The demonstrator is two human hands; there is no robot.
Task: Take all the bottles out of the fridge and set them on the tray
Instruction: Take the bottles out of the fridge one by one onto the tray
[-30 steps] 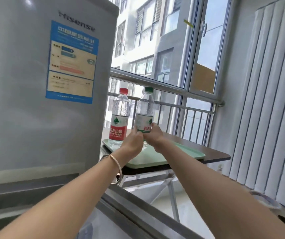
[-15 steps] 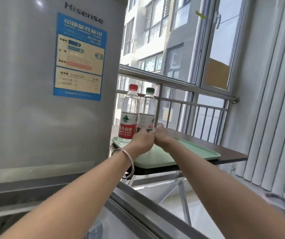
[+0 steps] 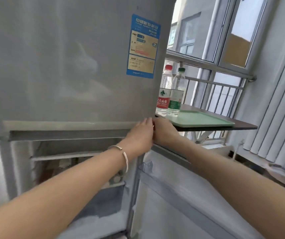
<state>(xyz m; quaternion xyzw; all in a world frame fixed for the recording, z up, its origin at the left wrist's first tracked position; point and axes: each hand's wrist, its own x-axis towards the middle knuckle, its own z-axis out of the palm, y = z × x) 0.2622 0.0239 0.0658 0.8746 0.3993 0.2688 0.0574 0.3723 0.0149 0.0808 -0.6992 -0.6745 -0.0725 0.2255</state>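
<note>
2 clear water bottles stand upright on a pale green tray (image 3: 205, 120), caps pointing straight up and long axes vertical. The red-capped bottle (image 3: 165, 90), with a red-and-white label, is on the left, its left side cut off by the edge of the fridge (image 3: 65, 62). The green-capped bottle (image 3: 177, 94), with a green label, stands just beside it on the right, so close that the 2 seem to touch. Both occupy the tray's left end; the tray's long side runs away to the right. It lies flat on a dark table (image 3: 245, 126) pushed against a metal railing (image 3: 219, 82) under a window (image 3: 235, 31).

In front of the table, the person's 2 hands meet at the bottom right corner of the fridge's closed upper door (image 3: 103, 94). The left hand (image 3: 140, 133) is raised with fingers fairly straight and together, their tips at the door's lower edge, and it holds nothing that can be seen. The right hand (image 3: 164, 131) sits against it, back toward the camera, fingers hidden; whether it grips anything cannot be told. A silver bracelet (image 3: 124, 156) circles the left wrist.

Below, the lower door (image 3: 172, 200) hangs open toward the camera, exposing a frosted compartment (image 3: 65, 169). A blue energy label (image 3: 143, 46) is stuck on the upper door. White vertical blinds (image 3: 279, 104) fill the right side.
</note>
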